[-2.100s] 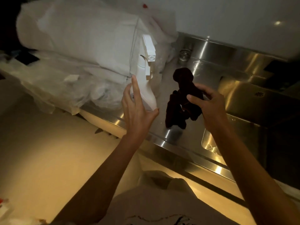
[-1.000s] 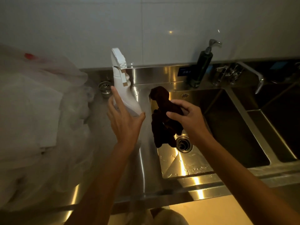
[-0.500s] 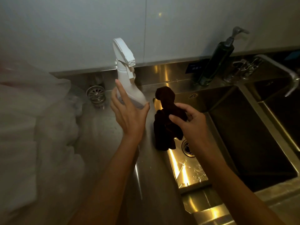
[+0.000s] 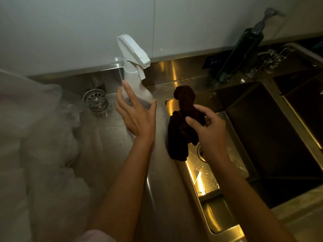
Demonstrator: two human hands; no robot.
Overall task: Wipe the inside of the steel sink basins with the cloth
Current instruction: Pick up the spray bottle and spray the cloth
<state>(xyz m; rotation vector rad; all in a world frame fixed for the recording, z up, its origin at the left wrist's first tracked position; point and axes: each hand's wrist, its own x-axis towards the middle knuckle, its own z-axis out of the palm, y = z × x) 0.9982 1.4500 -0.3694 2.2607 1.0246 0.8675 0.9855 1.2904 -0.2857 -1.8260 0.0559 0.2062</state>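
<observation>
Cloth (image 4: pixel 183 119), dark brown and bunched into a lumpy twist, hangs from your right hand (image 4: pixel 208 130) above the near-left corner of the steel sink basin (image 4: pixel 258 137), at about 3 o'clock from centre; its top knob stands above your fingers and its lower fold dangles over the basin's left rim. Your thumb and fingertips pinch it mid-length, the fingers curled round the fabric. The dim light swallows its weave and any stains, so you cannot tell whether it is wet. Your right wrist covers most of the drain (image 4: pixel 201 151); only a sliver of its ring shows. The basin floor glints with droplets near you, while its far half sinks into shadow. A second basin (image 4: pixel 300 102) at 2 o'clock is cut off by the edge. Your left hand (image 4: pixel 137 117) grips a white spray bottle (image 4: pixel 133 70) at 12 o'clock, fingers wrapped round the body and index finger stretched up its side; the palm hides the bottle's lower part and label. A round metal strainer (image 4: pixel 95 100) sits on the counter (image 4: pixel 113 137) at 10 o'clock. A dark pump dispenser (image 4: pixel 244 49) stands on the back ledge at 1 o'clock beside a blurred tap (image 4: pixel 272 56). Pale plastic wrapping (image 4: pixel 35 137) fills the 9 o'clock side, its contents unreadable.
</observation>
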